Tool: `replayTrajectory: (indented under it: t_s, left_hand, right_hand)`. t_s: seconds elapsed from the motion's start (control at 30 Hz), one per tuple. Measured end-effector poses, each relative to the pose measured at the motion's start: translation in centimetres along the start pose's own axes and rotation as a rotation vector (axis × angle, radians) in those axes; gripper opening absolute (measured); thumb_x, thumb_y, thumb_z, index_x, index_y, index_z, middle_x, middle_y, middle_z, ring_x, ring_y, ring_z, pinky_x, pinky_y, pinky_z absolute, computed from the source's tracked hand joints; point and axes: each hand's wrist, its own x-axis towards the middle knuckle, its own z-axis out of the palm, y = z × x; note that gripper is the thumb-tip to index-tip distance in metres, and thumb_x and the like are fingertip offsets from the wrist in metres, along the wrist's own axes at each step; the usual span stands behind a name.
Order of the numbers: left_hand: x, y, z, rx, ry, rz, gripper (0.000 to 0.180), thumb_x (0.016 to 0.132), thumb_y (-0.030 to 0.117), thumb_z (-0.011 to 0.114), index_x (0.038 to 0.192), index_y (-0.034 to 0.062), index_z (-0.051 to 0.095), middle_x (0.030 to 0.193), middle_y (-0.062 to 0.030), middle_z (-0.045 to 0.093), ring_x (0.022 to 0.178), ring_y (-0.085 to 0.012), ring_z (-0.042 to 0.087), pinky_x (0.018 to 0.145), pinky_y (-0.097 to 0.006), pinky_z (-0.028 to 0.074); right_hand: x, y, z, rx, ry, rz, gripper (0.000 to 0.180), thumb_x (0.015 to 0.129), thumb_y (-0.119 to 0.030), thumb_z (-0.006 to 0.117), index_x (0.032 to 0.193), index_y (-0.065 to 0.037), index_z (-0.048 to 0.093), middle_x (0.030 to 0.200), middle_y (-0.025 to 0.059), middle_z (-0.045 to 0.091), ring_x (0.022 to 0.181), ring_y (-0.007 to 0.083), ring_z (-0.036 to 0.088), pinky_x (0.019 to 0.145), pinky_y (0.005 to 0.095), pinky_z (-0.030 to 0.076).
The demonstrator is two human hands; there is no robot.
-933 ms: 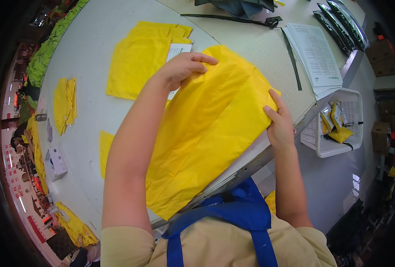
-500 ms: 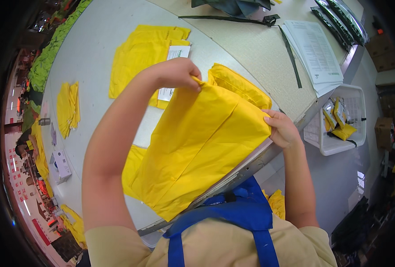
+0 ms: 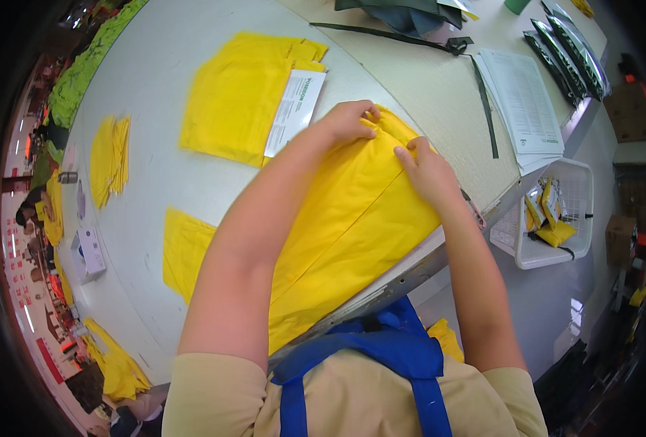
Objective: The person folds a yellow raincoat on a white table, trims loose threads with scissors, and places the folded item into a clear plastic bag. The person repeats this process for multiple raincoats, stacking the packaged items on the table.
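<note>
A large yellow fabric piece (image 3: 352, 226) with a long seam lies over the table's near edge and hangs toward my blue apron (image 3: 367, 353). My left hand (image 3: 352, 122) is closed on its far edge, fingers curled into the folded cloth. Close to it on the right, my right hand (image 3: 426, 169) pinches the same edge between thumb and fingers. Beyond my left forearm lies a stack of folded yellow fabric (image 3: 239, 98), with white printed cards (image 3: 296, 109) at its right side. Another yellow piece (image 3: 184, 251) is partly hidden by my left arm.
Yellow strips (image 3: 109, 160) lie at the left of the table (image 3: 148, 211). Paper sheets (image 3: 520, 102), a black strap (image 3: 485, 109) and black packets (image 3: 563, 58) are at the far right. A white basket (image 3: 581, 247) with yellow packets stands beyond the table edge.
Both hands have come closer together at the far edge of the fabric, the left moving right and the right moving up and left. The cloth now lies flatter on the table.
</note>
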Motion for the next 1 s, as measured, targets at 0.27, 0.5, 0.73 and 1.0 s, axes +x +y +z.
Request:
replayTrajectory:
  t_s: [0.27,0.5,0.73,1.0]
  left_hand:
    - [-25.3,0.4,1.4,0.358,0.627,0.12,0.055,0.076,0.013,0.07,0.128,0.0091,0.049,0.133,-0.0175,0.042,0.122,-0.0378,0.04,0.104,-0.044,0.032]
    - [-50.1,-2.5,17.6,0.008,0.742,-0.685,0.1,0.059,0.022,0.085,0.138,0.0038,0.027,0.139,-0.0236,0.03,0.128,-0.041,0.03,0.107,-0.048,0.026]
    - [-47.3,-6.3,24.5,-0.237,1.231,-0.704,0.074,0.072,0.008,0.075,0.136,0.005,0.038,0.127,-0.0193,0.044,0.116,-0.0374,0.047,0.1,-0.04,0.038]
    - [-48.3,-6.4,21.6,0.166,0.781,-0.649,0.056,0.076,0.005,0.062,0.129,0.0176,0.054,0.129,-0.0229,0.04,0.119,-0.0402,0.041,0.101,-0.043,0.034]
  right_hand:
    - [0.6,-2.6,-0.9,-0.181,-0.095,-0.074,0.054,0.091,-0.053,0.045,0.101,-0.002,0.06,0.094,0.0239,0.065,0.091,0.0395,0.062,0.08,0.0477,0.047]
    - [1.5,-0.6,1.8,-0.347,0.014,-0.227,0.053,0.094,-0.049,0.042,0.096,0.0,0.062,0.094,0.0255,0.064,0.089,0.0423,0.06,0.078,0.0489,0.047]
    - [4.5,3.0,1.8,0.245,-0.125,-0.181,0.046,0.095,-0.039,0.049,0.102,0.004,0.063,0.089,0.0157,0.066,0.083,0.0227,0.061,0.075,0.0341,0.046]
    - [5.7,4.1,0.8,0.237,-0.059,-0.195,0.047,0.096,-0.036,0.046,0.108,0.007,0.062,0.099,0.0133,0.066,0.088,0.0186,0.059,0.079,0.0296,0.045]
